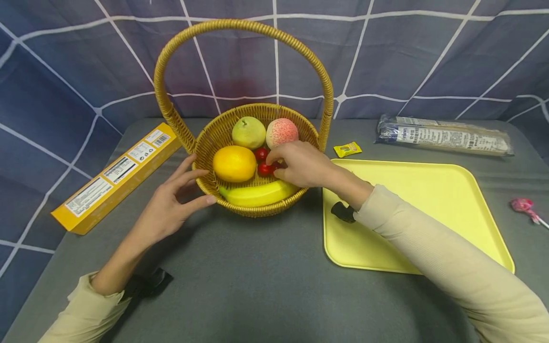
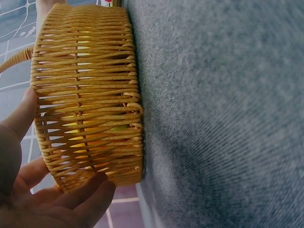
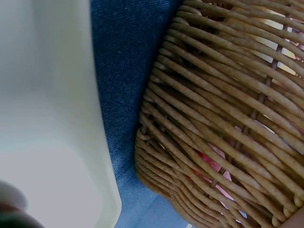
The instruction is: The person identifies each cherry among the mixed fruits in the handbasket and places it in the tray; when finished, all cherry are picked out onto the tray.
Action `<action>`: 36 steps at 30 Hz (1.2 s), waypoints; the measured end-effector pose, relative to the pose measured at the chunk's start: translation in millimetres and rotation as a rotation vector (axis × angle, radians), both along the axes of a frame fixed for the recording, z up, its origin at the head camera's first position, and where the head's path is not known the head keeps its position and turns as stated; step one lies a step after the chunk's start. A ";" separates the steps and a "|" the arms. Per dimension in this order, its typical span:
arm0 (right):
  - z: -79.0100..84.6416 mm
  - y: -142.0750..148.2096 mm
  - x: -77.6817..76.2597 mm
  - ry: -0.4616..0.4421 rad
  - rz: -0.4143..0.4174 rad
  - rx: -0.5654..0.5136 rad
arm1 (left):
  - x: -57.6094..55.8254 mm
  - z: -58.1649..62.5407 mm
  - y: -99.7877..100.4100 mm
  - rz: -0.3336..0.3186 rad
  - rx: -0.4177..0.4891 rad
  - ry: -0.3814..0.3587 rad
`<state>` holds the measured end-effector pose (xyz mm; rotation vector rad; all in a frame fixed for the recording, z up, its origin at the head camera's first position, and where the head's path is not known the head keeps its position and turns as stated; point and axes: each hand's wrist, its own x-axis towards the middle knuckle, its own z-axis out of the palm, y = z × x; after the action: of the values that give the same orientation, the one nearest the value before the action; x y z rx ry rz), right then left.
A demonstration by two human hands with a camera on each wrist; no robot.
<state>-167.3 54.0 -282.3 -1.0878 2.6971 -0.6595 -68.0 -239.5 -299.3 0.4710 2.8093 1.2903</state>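
Note:
A round wicker basket [image 1: 257, 210] with a tall hoop handle [image 1: 242, 24] stands on the grey cloth. My left hand [image 1: 165, 207] holds its left side, thumb at the rim and other fingers against the woven wall [image 2: 85, 95]. Reaching in over the right rim, my right hand [image 1: 300, 164] pinches among the small round red fruits [image 1: 264, 169], its fingertips partly hiding them. Around them lie a yellow-orange fruit [image 1: 234, 164], a banana [image 1: 259, 194], a green pear-like fruit [image 1: 249, 133] and a pink peach [image 1: 281, 132].
A yellow tray [image 1: 429, 200] lies to the right, under my right forearm. Behind it are a small yellow wrapped packet [image 1: 347, 149] and a long plastic-wrapped package [image 1: 446, 136]. A pink lollipop [image 1: 522, 206] is at far right, a long orange box [image 1: 117, 176] at left.

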 end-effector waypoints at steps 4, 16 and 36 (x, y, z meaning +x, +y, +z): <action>-0.1 1.2 0.2 0.019 0.012 -0.040 | 0.4 -0.1 -0.2 -0.004 0.000 0.005; -2.8 10.9 5.9 0.037 0.046 -0.272 | -0.1 -1.6 -1.8 0.001 -0.010 0.008; 28.4 57.4 60.8 0.086 0.152 -0.295 | 0.1 0.8 0.3 -0.001 0.003 -0.008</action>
<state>-106.5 111.5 -253.9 -1.4028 2.6084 -1.0277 -67.9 -239.2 -298.5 0.4671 2.8006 1.2933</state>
